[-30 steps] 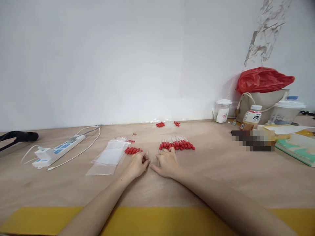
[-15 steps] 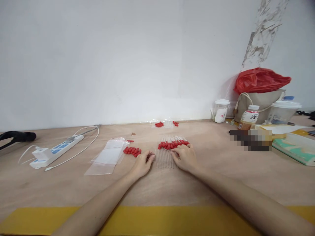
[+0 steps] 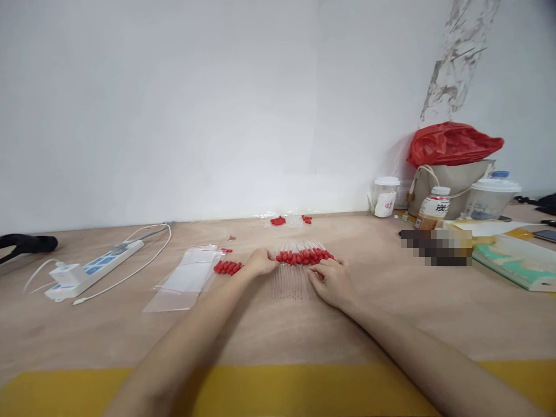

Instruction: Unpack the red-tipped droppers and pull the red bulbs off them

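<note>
Between my hands lies a row of thin glass droppers with red rubber bulbs, laid side by side. Several clear glass tubes point toward me, and others fan out toward the wall beyond the bulbs. My left hand is at the row's left end, with its fingers drawn together against the outermost bulbs. At the right end, my right hand has curled fingers, its thumb and forefinger close together at the outer tubes. What lies between the fingertips of either hand is too small to make out. Loose red bulbs lie left of my left forearm.
Clear plastic bags lie left of the bulbs, near a white power strip with a cable. More red bulbs sit by the wall. Rightward stand a lidded cup, a bottle and a bag topped with red plastic.
My left hand has moved forward from beside the clear tubes to the left end of the red bulbs. My right hand stays at the right end, shifted only slightly. The view has turned a little.
</note>
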Demonstrator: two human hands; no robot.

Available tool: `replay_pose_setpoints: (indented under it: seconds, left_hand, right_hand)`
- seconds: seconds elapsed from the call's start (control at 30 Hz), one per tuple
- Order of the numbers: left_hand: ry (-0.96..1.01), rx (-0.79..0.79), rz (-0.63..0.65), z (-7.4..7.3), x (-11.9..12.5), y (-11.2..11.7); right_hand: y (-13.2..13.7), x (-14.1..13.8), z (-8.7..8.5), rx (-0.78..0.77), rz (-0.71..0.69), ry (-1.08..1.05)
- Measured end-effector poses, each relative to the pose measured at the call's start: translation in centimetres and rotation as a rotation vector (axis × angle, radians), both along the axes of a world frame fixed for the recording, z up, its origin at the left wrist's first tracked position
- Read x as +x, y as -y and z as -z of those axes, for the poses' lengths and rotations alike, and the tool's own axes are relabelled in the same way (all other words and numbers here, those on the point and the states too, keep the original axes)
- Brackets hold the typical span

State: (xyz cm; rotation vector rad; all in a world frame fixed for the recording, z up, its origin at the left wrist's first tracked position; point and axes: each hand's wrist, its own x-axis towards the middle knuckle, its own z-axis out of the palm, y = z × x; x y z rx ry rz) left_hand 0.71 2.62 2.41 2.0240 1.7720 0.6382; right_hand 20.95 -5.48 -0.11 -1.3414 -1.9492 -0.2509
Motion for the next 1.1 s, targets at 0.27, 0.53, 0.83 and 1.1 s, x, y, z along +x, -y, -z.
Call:
replay_pose_setpoints:
  seconds: [0.27, 0.53, 0.83, 1.1]
  left_hand:
    - [0.012, -0.079, -0.186, -0.7, 0.2, -0.9]
    - [0.109, -0.06, -0.233, -0.2, -1.0, -0.8]
    - [0.156, 0.181, -0.02, -1.4, -2.7, 5.0]
    - [-0.255, 0.577, 0.406, 1.3, -5.0, 9.2]
  right_hand:
    - [-0.1, 0.0, 0.1, 0.028, 0.0, 0.002]
    - [-0.1, -0.1, 0.2, 0.038, -0.007, 0.005]
    - [0.3, -0.4, -0.2, 0.158, -0.084, -0.02]
    - [0.8, -2.6, -0.3, 0.217, -0.259, 0.231]
